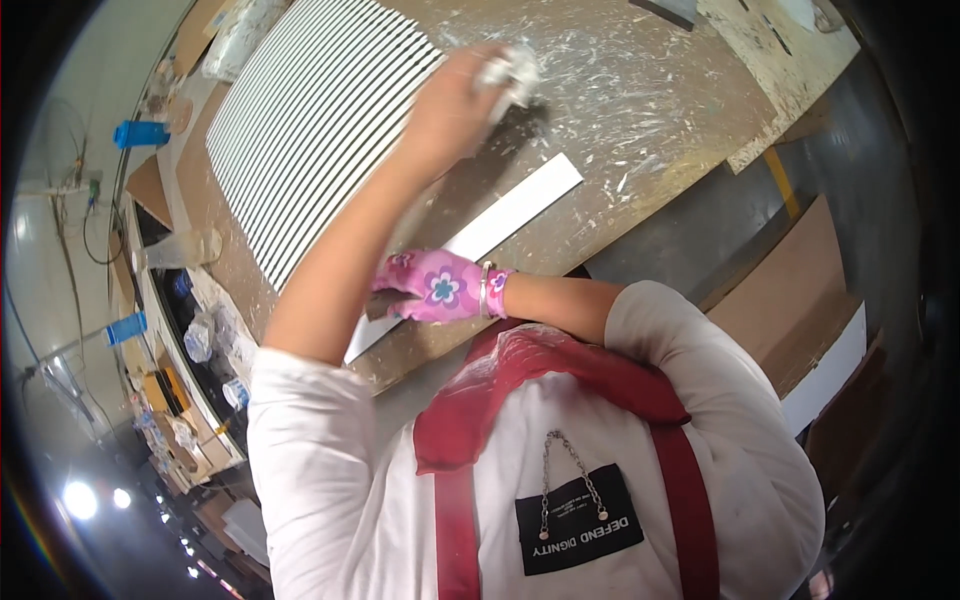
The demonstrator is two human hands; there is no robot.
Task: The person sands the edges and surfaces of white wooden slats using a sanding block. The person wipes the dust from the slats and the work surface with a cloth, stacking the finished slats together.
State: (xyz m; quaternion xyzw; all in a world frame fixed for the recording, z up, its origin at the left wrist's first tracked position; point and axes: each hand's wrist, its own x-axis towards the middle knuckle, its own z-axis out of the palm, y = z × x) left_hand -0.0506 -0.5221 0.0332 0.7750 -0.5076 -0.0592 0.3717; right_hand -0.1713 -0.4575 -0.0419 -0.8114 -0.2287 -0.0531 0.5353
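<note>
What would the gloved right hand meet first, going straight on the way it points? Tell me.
Leftward from the gloved right hand, the left forearm looks first in line; depth is unclear, so the hand might pass beneath it.

A pale grey-green wall (110,70), hung with thin cables (92,195), stands at the left, with a cluttered side bench (218,453) nearby. The brown-topped worktable (660,100) is streaked with whitish smears. Beyond its right edge lies a grey floor (895,190) with a yellow stripe (781,183); cardboard sheets (785,285) lie there. Bright round lamps (80,500) glare at lower left, smaller lights trailing below.
</note>
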